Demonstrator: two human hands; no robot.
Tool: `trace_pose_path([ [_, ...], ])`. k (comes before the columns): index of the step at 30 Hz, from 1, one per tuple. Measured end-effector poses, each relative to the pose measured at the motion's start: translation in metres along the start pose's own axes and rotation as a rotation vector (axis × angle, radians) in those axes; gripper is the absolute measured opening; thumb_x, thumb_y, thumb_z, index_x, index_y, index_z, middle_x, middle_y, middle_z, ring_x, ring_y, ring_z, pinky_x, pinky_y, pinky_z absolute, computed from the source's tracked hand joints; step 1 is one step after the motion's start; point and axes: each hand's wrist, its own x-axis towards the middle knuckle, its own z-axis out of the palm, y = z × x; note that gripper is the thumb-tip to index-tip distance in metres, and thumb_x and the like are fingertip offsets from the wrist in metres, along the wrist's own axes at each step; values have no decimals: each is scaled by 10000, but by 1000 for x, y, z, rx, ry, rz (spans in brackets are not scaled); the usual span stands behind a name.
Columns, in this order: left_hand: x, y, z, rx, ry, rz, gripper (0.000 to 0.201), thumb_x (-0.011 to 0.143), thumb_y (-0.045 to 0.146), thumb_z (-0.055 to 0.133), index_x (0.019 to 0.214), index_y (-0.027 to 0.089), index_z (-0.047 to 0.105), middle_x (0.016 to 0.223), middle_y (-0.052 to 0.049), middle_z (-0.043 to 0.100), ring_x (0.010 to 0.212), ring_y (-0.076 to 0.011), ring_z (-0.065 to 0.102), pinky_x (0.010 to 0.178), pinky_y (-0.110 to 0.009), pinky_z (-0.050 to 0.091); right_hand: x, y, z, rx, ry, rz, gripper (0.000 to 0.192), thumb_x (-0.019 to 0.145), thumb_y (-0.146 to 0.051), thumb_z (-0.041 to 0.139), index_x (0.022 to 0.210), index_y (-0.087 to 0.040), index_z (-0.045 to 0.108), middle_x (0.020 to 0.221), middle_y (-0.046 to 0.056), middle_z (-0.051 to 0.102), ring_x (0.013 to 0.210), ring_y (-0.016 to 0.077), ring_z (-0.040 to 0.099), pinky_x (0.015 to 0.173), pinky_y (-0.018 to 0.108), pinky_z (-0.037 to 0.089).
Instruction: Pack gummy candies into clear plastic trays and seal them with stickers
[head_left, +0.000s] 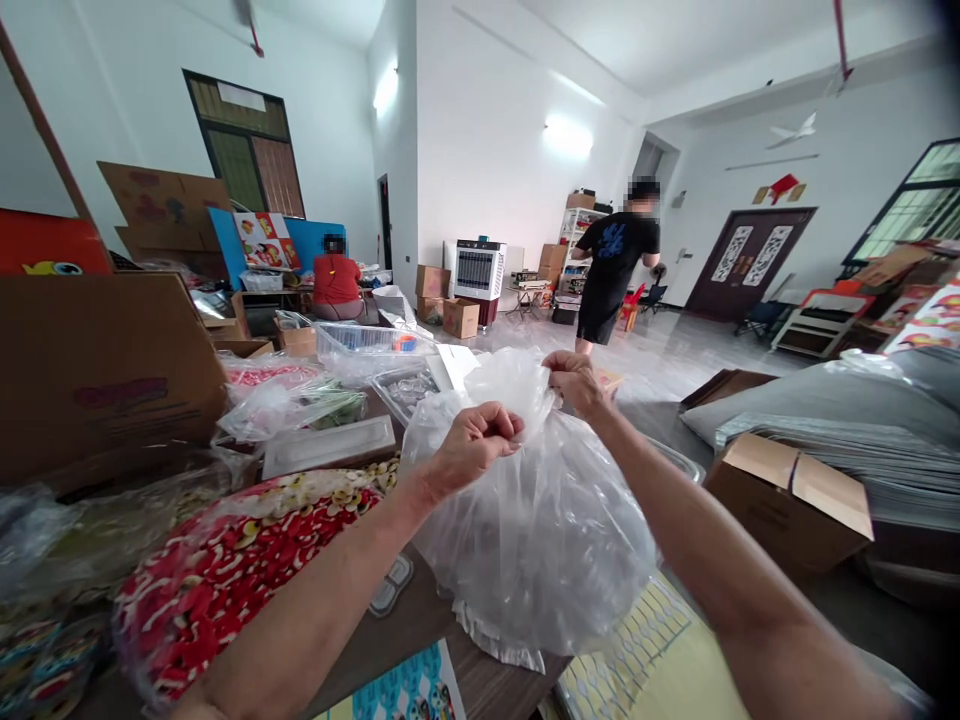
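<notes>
A big, bulging clear plastic bag [532, 530] stands on the dark table [405, 625] in front of me. Its contents look like clear plastic pieces, blurred by the film. My left hand [484, 435] pinches the gathered neck on the near left side, fingers curled. On the far right side of the neck, my right hand [574, 380] grips the film near its upper edge. Between the two hands the bag's mouth is bunched upward. Left of the bag lies a clear bag of red and white pieces [247, 570]. A small clear plastic tray [391, 583] lies beside it.
A large cardboard box [105, 370] stands at left, near a white tray [330, 447]. Printed blue sheets [405, 690] lie at the front edge. An open carton [787, 500] is at right. One person in red [336, 282] sits behind; another in black [611, 260] stands farther back.
</notes>
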Motion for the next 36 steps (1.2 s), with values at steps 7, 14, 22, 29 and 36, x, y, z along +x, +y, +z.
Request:
trace_pose_path([
  [7,-4,-14,9,722,6,141,293,687,241,710,926,216,543,708,18,498,673,-161,467,688,-300,402,-32,-12,30,57,75,0,205,717,-385,612,808,-202,629,629,-13,588,537,130,482,509,232,379],
  [14,-15,-13,-6,150,59,-5,159,761,306,657,738,193,547,611,28,502,543,-108,435,539,-248,356,-4,4,-47,-105,307,14,512,940,-412,430,494,-218,591,491,-24,571,480,111,490,487,219,447],
  [22,-17,-20,-43,346,221,19,603,701,538,766,1186,201,645,1172,-116,653,1057,-258,585,906,-372,475,-104,3,-53,-422,-67,-98,505,842,-540,637,1279,-286,626,1111,95,718,868,276,670,707,397,506],
  [29,2,-39,-57,1025,-185,-89,676,798,509,656,1339,114,564,981,-107,688,986,-325,617,921,-444,450,-88,7,0,-592,-265,-75,273,888,-302,489,792,-192,721,792,84,716,755,231,652,701,342,448],
  [36,30,48,-128,384,327,-76,378,619,476,848,697,171,638,635,9,630,564,-149,562,537,-274,449,5,45,-127,-412,356,119,371,878,-442,413,855,-204,696,739,118,668,763,286,636,631,409,454],
])
